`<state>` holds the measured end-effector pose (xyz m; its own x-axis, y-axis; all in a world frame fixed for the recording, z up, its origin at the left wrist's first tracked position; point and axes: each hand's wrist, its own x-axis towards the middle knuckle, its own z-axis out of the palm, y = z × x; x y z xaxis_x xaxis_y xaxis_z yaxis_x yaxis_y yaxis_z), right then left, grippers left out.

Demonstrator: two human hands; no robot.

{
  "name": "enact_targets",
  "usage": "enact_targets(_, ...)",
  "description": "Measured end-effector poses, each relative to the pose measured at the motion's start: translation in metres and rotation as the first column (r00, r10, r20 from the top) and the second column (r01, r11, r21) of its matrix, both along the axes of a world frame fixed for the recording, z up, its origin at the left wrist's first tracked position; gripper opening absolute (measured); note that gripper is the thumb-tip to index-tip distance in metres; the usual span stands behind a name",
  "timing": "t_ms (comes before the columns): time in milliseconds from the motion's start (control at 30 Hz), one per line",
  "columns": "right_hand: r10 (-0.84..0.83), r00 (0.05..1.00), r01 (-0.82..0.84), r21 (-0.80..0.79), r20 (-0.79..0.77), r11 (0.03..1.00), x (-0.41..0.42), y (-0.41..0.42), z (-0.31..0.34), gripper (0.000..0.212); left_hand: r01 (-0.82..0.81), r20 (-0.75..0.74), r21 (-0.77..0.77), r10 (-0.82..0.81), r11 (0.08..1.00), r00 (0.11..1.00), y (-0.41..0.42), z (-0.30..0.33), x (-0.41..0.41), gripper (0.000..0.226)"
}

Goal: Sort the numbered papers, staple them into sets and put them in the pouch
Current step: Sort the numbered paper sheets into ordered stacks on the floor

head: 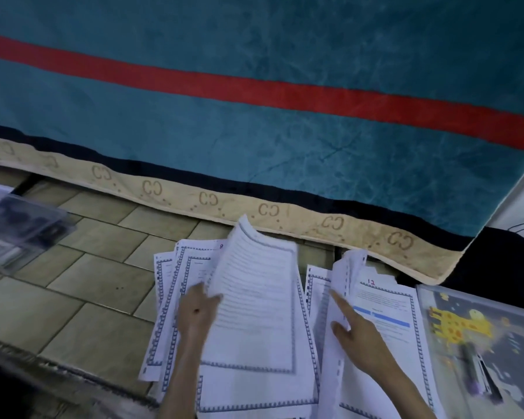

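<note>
Two heaps of white printed papers with blue patterned borders lie on the tiled floor. Over the left heap (176, 313) my left hand (195, 316) pinches the left edge of a blurred sheet (254, 297) and holds it lifted. My right hand (357, 337) rests on the right heap (387, 316), index finger stretched out, propping up a few raised sheets (347, 273). A page with a red number 12 shows beneath them. To the right lies a clear pouch (478, 337) with a yellow giraffe print, and a purple stapler (475, 373) sits on it.
A teal blanket (254, 116) with a red stripe and a beige lettered hem hangs down just behind the papers. A clear plastic folder (18, 225) lies on the tiles at far left. A dark rug edge (43, 376) runs along the bottom left.
</note>
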<state>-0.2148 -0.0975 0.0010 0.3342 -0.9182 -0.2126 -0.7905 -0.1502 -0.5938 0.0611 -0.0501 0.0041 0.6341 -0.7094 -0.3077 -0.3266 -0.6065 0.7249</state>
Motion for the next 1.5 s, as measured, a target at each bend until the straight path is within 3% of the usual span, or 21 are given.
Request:
enact_targets(100, -0.006, 0.999, 0.007, 0.016, -0.054, 1.0, 0.003, 0.0, -0.001, 0.043, -0.135, -0.07, -0.112, 0.128, 0.985, 0.989, 0.016, 0.02, 0.038, 0.036)
enact_targets(267, 0.031, 0.996, -0.035, -0.043, -0.089, 0.998, 0.011, 0.003, -0.004, 0.036, -0.199, -0.122, -0.097, 0.187, 0.975, 0.975, 0.045, 0.027, 0.085, 0.036)
enact_targets(400, 0.103, 0.994, -0.108, -0.117, -0.046, 0.987, 0.024, 0.011, -0.002, 0.062, -0.208, -0.239, -0.082, 0.183, 0.975, 0.954, 0.057, 0.024, 0.092, 0.028)
enact_targets(467, 0.161, 0.987, -0.16, -0.126, 0.001, 0.979, 0.031, 0.012, -0.008, 0.064, -0.196, -0.296, -0.088, 0.162, 0.977, 0.941, 0.059, 0.021, 0.093, 0.026)
enact_targets(567, 0.17, 0.98, -0.173, -0.019, -0.102, 0.985, 0.037, 0.011, -0.02, 0.071, -0.179, -0.354, -0.125, 0.125, 0.976, 0.927, 0.061, 0.02, 0.092, 0.017)
enact_targets(633, 0.156, 0.973, -0.147, 0.066, -0.168, 0.987, 0.039, 0.012, -0.02, 0.093, -0.15, -0.391, -0.144, 0.083, 0.978, 0.917, 0.059, 0.022, 0.091, 0.018)
enact_targets(700, 0.088, 0.995, -0.084, 0.07, -0.055, 0.994, 0.041, 0.011, -0.018, 0.113, -0.1, -0.431, -0.16, 0.022, 0.982, 0.902, 0.053, 0.026, 0.087, 0.026)
enact_targets(733, 0.027, 0.997, -0.032, 0.081, 0.066, 0.996, 0.043, 0.012, -0.014, 0.108, -0.077, -0.448, -0.182, -0.013, 0.98, 0.894, 0.048, 0.028, 0.082, 0.026)
enact_targets(800, -0.13, 0.919, 0.043, 0.233, 0.371, 0.972, 0.049, 0.015, 0.002, 0.08, -0.023, -0.477, -0.236, -0.095, 0.972, 0.874, 0.038, 0.035, 0.069, 0.018)
enact_targets(867, -0.261, 0.768, -0.013, 0.422, 0.585, 0.907, 0.054, 0.017, 0.018, 0.057, 0.039, -0.485, -0.281, -0.178, 0.959, 0.856, 0.027, 0.044, 0.051, 0.019)
enact_targets(933, -0.335, 0.684, -0.005, 0.463, 0.649, 0.886, 0.053, 0.017, 0.026, 0.045, 0.081, -0.482, -0.324, -0.237, 0.943, 0.844, 0.019, 0.052, 0.03, 0.022)
enact_targets(1000, -0.355, 0.669, 0.131, 0.366, 0.653, 0.921, 0.043, 0.016, 0.028, 0.032, 0.136, -0.465, -0.334, -0.288, 0.933, 0.837, 0.01, 0.052, 0.006, 0.02)
enact_targets(1067, -0.409, 0.688, 0.331, 0.242, 0.6, 0.912, 0.019, 0.014, 0.024, 0.027, 0.217, -0.484, -0.287, -0.337, 0.933, 0.807, 0.005, 0.045, -0.017, 0.009)
enact_targets(1133, -0.481, 0.718, 0.485, 0.135, 0.503, 0.864, -0.007, 0.014, 0.016, 0.038, 0.243, -0.463, -0.218, -0.319, 0.945, 0.827, 0.001, 0.027, -0.024, 0.02)
enact_targets(1233, -0.583, 0.734, 0.615, 0.025, 0.349, 0.788, -0.048, 0.02, 0.0, 0.063, 0.205, -0.183, -0.048, -0.211, 0.978, 0.96, 0.002, -0.002, -0.009, 0.046)
enact_targets(1267, -0.583, 0.764, 0.612, -0.025, 0.276, 0.79, -0.058, 0.023, -0.006, 0.067, 0.182, -0.098, 0.023, -0.179, 0.983, 0.979, 0.004, -0.01, -0.004, 0.051)
enact_targets(1367, -0.519, 0.853, 0.506, -0.153, -0.055, 0.849, -0.07, 0.026, -0.027, 0.056, 0.11, -0.074, 0.12, -0.101, 0.987, 0.992, 0.008, -0.019, 0.001, 0.063)
enact_targets(1500, -0.402, 0.764, 0.34, -0.214, -0.505, 0.916, -0.054, 0.028, -0.029, 0.052, -0.025, -0.167, 0.019, 0.028, 1.0, 0.986, 0.004, -0.012, -0.006, 0.063)
